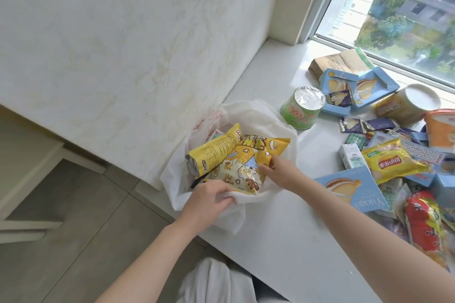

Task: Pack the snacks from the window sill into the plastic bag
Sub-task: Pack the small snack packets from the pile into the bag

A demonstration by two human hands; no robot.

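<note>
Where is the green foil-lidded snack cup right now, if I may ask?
Head view, centre-right: the green cup sits on the white window sill, between the white plastic bag and an open blue box.

The white window sill (283, 219) carried a white plastic bag (248, 112) at its edge, around the fingers (264, 169) of the right hand (280, 174). The fingers (222, 192) of the left hand (209, 203) were at its near rim. Beyond the right fingers stood a green cup (299, 117), with blue boxes (344, 83) and a brown paper bag (337, 63) farther off. Right of those fingers lay a small white carton (350, 156), a yellow crisp bag (391, 162), a flat blue box (352, 192) and a red packet (423, 224).
</note>
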